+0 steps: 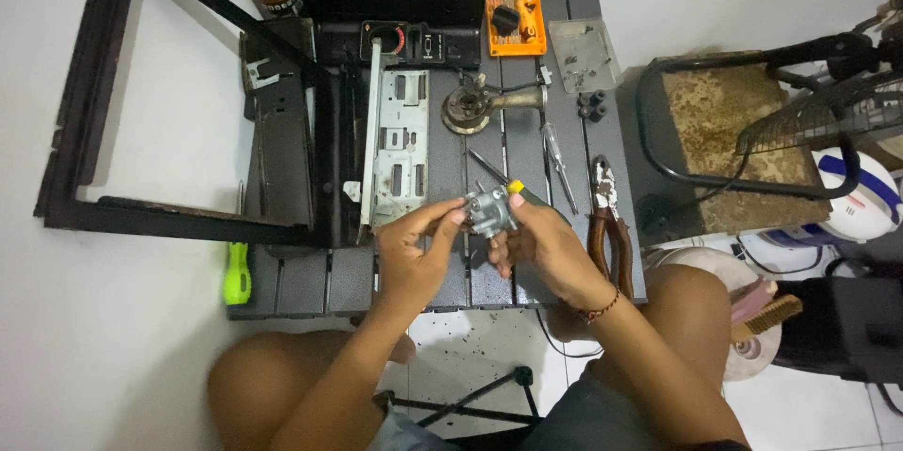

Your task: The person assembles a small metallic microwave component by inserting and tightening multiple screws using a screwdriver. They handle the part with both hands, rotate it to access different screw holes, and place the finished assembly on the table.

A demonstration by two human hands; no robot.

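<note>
White floor is lying all around a low dark grey slatted metal counter, and you are sitting at its near edge with your knees up. Your left hand is pinching a small silver cast-metal valve part from the left, fingertips closed on it, just above the counter's near half. Your right hand is gripping the same part from the right and below, with a green-and-yellow-handled screwdriver caught under it. Just beside that hand, brown-handled pliers are lying along the slats, and a clear-handled screwdriver is resting a little farther out. To the left, a perforated grey metal plate is lying beside a black metal frame. Farther on, a rusty round brass burner with a tube is sitting mid-counter. At the far edge, an orange case of screwdriver bits and a clear plastic tray of screws are sitting side by side.
</note>
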